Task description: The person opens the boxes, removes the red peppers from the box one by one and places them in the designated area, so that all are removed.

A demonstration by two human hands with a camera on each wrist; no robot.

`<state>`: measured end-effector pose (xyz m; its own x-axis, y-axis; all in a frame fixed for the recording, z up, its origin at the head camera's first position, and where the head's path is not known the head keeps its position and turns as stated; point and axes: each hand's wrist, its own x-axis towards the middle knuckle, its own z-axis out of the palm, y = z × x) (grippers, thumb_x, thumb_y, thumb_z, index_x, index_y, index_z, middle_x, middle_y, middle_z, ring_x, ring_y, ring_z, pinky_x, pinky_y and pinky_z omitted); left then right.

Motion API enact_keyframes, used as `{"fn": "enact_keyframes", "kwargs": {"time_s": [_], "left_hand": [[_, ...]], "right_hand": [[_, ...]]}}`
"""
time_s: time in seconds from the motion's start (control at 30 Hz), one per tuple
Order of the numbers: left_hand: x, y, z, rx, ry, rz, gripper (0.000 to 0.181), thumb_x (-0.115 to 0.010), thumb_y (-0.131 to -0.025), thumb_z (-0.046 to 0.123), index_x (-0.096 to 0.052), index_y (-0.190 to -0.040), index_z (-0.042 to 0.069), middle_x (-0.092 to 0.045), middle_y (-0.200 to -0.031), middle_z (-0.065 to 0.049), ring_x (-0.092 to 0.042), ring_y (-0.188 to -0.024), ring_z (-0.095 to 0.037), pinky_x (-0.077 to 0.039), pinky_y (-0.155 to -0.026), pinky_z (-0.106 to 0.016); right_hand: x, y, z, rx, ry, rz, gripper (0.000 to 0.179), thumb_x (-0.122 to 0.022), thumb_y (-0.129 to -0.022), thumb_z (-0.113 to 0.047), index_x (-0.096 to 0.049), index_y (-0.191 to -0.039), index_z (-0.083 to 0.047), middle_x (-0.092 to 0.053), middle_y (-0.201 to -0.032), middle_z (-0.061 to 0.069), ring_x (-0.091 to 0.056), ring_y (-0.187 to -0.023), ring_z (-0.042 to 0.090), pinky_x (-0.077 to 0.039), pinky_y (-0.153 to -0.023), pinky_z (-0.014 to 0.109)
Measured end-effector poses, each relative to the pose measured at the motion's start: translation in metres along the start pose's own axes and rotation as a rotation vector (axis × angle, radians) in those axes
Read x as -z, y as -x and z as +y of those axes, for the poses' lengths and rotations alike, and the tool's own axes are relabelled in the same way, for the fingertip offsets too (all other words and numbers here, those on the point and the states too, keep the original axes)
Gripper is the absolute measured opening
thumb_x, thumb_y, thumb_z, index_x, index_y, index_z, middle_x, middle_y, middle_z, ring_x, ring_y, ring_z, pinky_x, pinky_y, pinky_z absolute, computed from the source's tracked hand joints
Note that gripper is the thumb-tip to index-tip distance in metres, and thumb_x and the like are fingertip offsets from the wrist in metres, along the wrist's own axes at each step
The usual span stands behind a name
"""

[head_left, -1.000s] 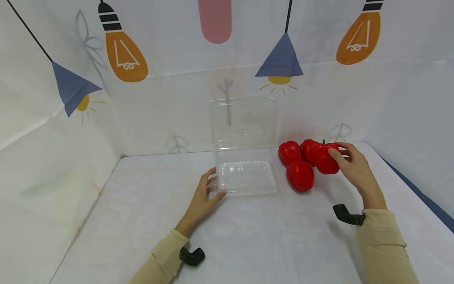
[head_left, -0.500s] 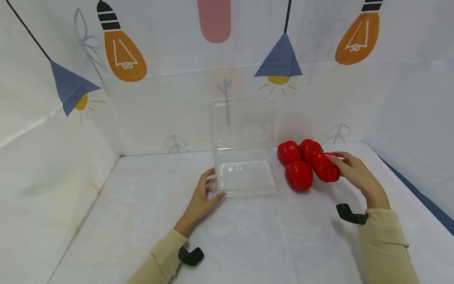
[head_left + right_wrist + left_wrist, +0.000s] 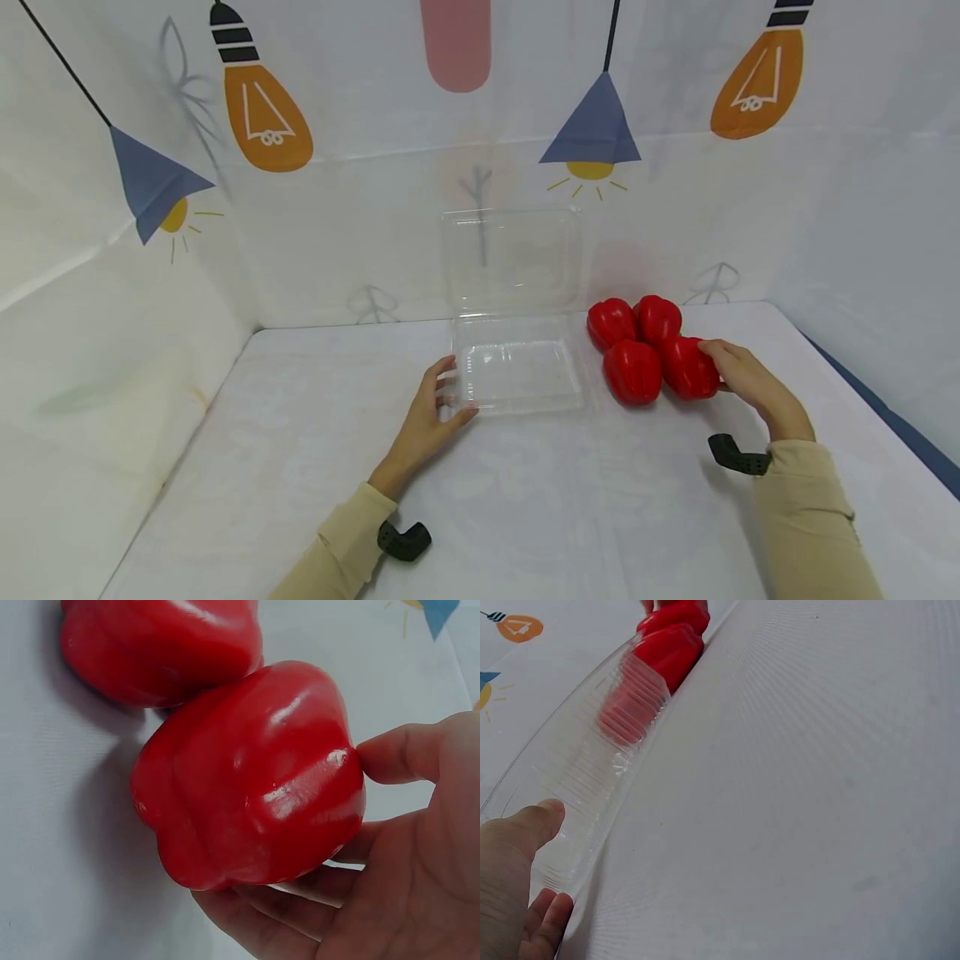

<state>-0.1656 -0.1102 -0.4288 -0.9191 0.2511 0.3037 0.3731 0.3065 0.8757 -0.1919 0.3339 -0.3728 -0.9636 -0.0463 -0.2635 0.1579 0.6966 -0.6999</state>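
A clear plastic clamshell container lies on the table with its lid raised behind it. My left hand holds its near left corner; in the left wrist view the thumb lies against its clear wall. My right hand grips a red bell pepper from the right. In the right wrist view the thumb touches one side of this pepper, and the other fingers curl round the opposite side. Three more peppers sit close by: one at front left, one behind left, one behind.
A white cloth covers the table. Behind it hangs a white sheet printed with lamps and bulbs, which also runs along the left side. The peppers stand just right of the container. Dark camera mounts stick out from both wrists.
My right hand has brought its pepper down and nearer, from beside the rear pepper to the right of the front one, turning it so the stem no longer shows. The left hand stays put.
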Motion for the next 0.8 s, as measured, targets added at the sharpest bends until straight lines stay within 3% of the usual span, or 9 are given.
{"fn": "enact_keyframes", "kwargs": {"time_s": [0.4,0.53,0.63,0.8], "left_hand": [[0.0012,0.0008,0.0011,-0.006,0.003,0.005,0.079,-0.073,-0.081,0.008,-0.027,-0.144,-0.001,-0.036,-0.144,-0.026,-0.045,-0.125,-0.045,-0.047,-0.095,-0.054],[0.0017,0.0011,-0.0004,-0.005,-0.004,0.006,0.079,-0.073,-0.081,0.008,-0.027,-0.144,-0.001,-0.037,-0.144,-0.025,-0.046,-0.125,-0.044,-0.047,-0.094,-0.052],[0.0014,0.0003,-0.0016,-0.006,-0.002,-0.004,0.079,-0.073,-0.081,0.008,-0.026,-0.144,-0.001,-0.036,-0.144,-0.025,-0.045,-0.126,-0.044,-0.047,-0.095,-0.052],[0.0016,0.0005,-0.0022,-0.015,-0.006,-0.008,0.079,-0.073,-0.081,0.009,-0.026,-0.144,0.0,-0.036,-0.144,-0.026,-0.045,-0.126,-0.044,-0.047,-0.095,-0.053]], "right_hand": [[-0.0062,-0.004,0.0032,0.012,0.001,0.001,0.068,-0.014,-0.101,-0.043,-0.025,-0.141,0.011,-0.036,-0.135,0.034,-0.041,-0.117,0.045,-0.046,-0.096,0.054],[-0.007,-0.0067,0.0046,0.027,0.012,0.004,0.065,-0.015,-0.102,-0.041,-0.025,-0.141,0.01,-0.038,-0.133,0.032,-0.042,-0.114,0.042,-0.052,-0.086,0.04],[-0.0071,-0.0079,0.0064,0.032,0.027,0.007,0.064,-0.015,-0.102,-0.04,-0.027,-0.14,0.01,-0.04,-0.13,0.032,-0.044,-0.11,0.04,-0.051,-0.08,0.033],[-0.0081,-0.0093,0.0069,0.023,0.053,0.008,0.065,-0.012,-0.102,-0.04,-0.026,-0.14,0.011,-0.04,-0.129,0.032,-0.043,-0.11,0.041,-0.049,-0.085,0.043]]}}
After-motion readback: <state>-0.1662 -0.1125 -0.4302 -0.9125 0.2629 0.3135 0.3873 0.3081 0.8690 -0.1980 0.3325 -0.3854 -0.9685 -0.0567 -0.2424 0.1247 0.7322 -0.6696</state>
